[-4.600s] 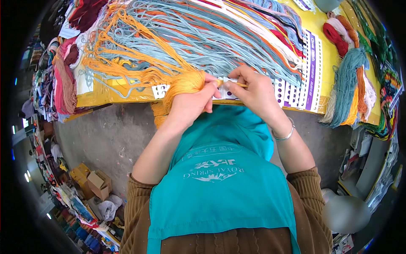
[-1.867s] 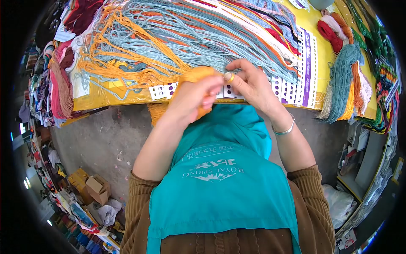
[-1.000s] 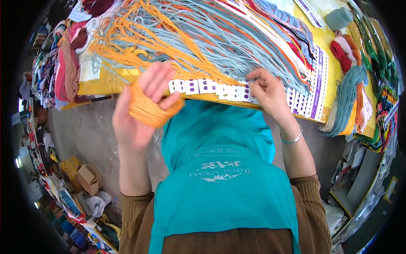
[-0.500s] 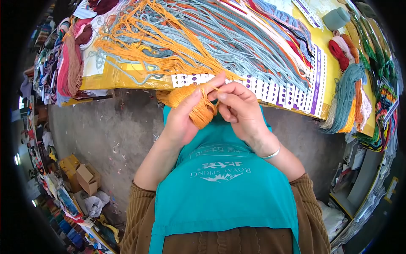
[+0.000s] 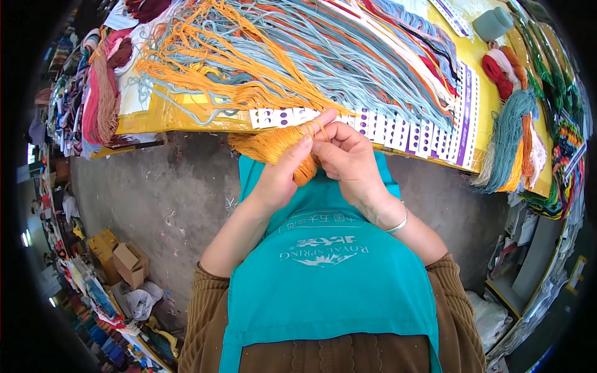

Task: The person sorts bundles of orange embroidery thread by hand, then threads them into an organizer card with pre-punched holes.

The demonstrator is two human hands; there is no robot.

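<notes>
My left hand (image 5: 281, 177) is wrapped round a thick skein of orange thread (image 5: 264, 146) in front of the table's near edge. Loops of the thread pass round its raised fingers. My right hand (image 5: 351, 161) is closed beside it, thumb and fingers pinching a strand of the same thread. The fingertips of both hands almost meet. Just beyond them, loose orange threads (image 5: 267, 93) lie on the table, over blue-grey threads (image 5: 348, 74). White cards with rows of holes (image 5: 404, 133) lie under the thread ends.
The yellow table (image 5: 134, 123) ends just past my hands. To the right lie a teal skein (image 5: 513, 133) and a red skein (image 5: 497, 78), with a grey-green thread cone (image 5: 493, 25) farther back. Pink skeins (image 5: 93, 105) hang at the left. Cardboard boxes (image 5: 129, 264) stand on the floor.
The strand has gone from stretched between the hands to looped round my left fingers. My right hand has moved slightly left and turned, its fingers now more closed against the skein.
</notes>
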